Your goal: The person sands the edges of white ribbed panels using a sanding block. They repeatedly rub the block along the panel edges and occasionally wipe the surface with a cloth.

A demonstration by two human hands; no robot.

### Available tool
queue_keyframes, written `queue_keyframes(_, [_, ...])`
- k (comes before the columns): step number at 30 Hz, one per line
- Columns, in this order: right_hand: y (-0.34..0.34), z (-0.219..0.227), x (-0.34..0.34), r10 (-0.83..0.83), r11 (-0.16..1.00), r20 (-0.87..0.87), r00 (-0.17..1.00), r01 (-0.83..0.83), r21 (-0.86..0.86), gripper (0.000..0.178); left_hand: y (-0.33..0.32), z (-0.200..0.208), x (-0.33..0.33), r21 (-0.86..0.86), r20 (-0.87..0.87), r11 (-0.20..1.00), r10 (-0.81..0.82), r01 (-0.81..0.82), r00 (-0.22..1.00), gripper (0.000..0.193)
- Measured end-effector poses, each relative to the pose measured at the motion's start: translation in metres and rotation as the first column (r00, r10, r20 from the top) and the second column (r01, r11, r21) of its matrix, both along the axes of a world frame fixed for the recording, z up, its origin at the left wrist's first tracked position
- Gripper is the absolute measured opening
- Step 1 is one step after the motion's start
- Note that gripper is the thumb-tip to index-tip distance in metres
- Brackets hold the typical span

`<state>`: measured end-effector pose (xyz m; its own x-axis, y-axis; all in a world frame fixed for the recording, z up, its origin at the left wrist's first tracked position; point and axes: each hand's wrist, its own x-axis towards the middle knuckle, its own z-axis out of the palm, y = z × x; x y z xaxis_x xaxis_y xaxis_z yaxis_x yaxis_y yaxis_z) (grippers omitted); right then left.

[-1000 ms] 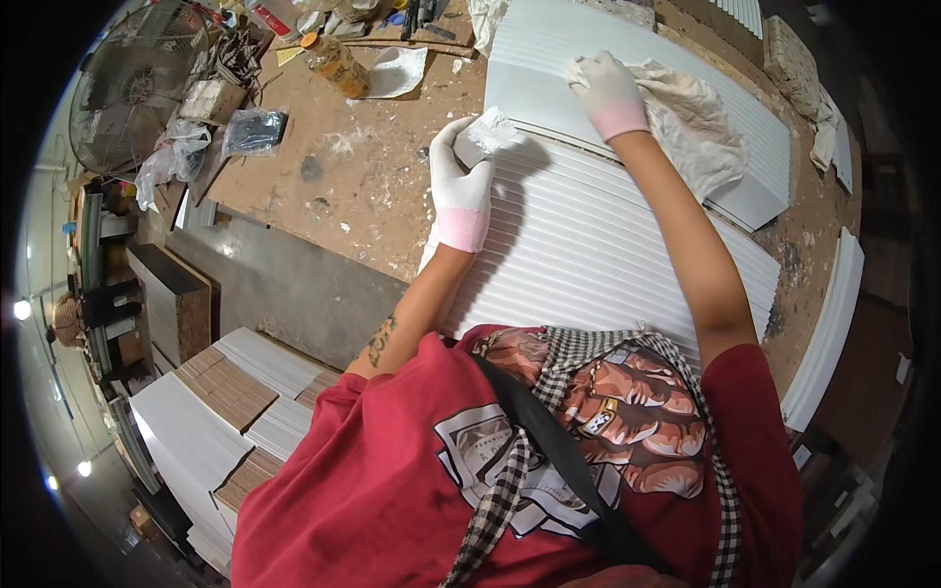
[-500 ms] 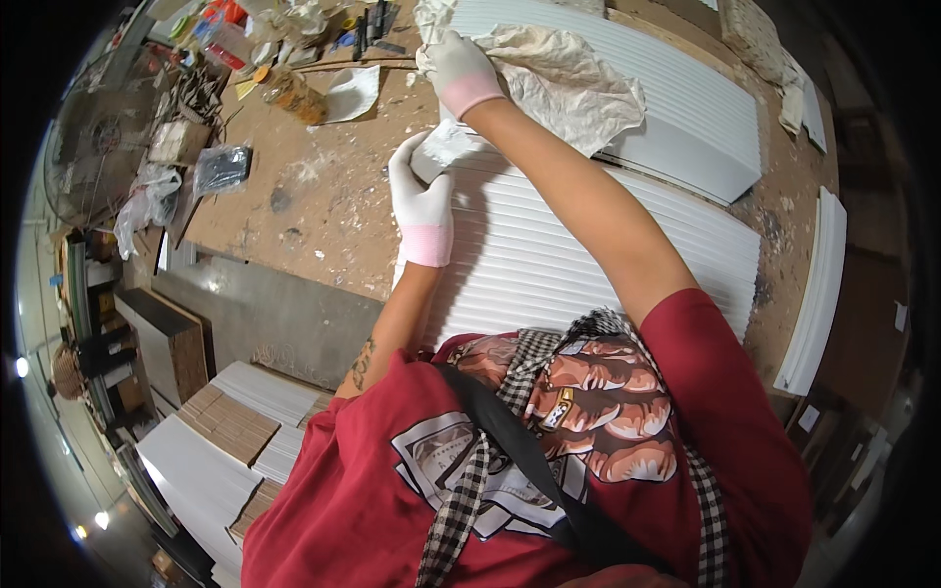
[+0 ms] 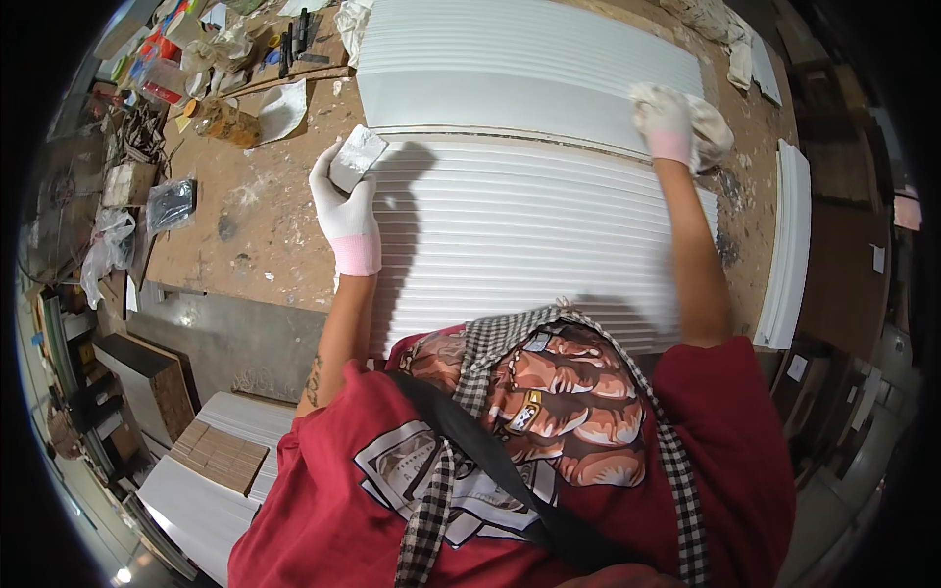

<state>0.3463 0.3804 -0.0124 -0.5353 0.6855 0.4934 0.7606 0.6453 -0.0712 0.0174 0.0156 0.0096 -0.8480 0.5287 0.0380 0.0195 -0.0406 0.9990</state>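
Your white-gloved left hand (image 3: 345,211) pinches a flat, squarish, white-smeared grey piece (image 3: 357,157) between thumb and curled fingers. Your white-gloved right hand (image 3: 664,120) is bunched on a crumpled off-white cloth (image 3: 713,137), which spills out to its right; blur hides the fingertips. Under that hand lies a white panel with fine ridges and a smooth band (image 3: 510,96). Nearer you, between your hands, lies a white, broadly ribbed panel (image 3: 529,230). Left of your left hand stands an orange-capped clear jar (image 3: 227,124).

Stained brown workbench (image 3: 270,220) under white ribbed panels (image 3: 529,230), an orange-capped jar (image 3: 225,123), white paper (image 3: 284,110), a dark packet (image 3: 171,205).
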Motion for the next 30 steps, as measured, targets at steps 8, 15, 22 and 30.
queue_keyframes(8, [0.056,-0.006,0.128,-0.444,0.819,-0.141,0.885,0.336,-0.465,0.029,0.002,-0.002,0.001,0.031,-0.003,1.000,0.001,-0.001,1.000,0.054])
queue_keyframes(15, [0.054,-0.008,0.215,-0.539,0.602,0.491,0.684,0.721,-0.342,0.030,-0.001,0.002,-0.003,-0.086,-0.064,0.996,-0.037,0.032,0.997,0.055])
queue_keyframes(22, [-0.053,0.094,0.085,-0.430,0.583,0.438,0.789,0.614,-0.532,0.075,0.038,0.022,0.042,-0.125,-0.009,0.916,-0.385,0.381,0.923,0.063])
queue_keyframes(30, [-0.187,0.066,-0.066,-0.389,0.264,-0.580,0.716,-0.517,-0.815,0.048,0.102,0.026,0.097,-0.319,-0.142,0.735,-0.661,0.598,0.737,0.081])
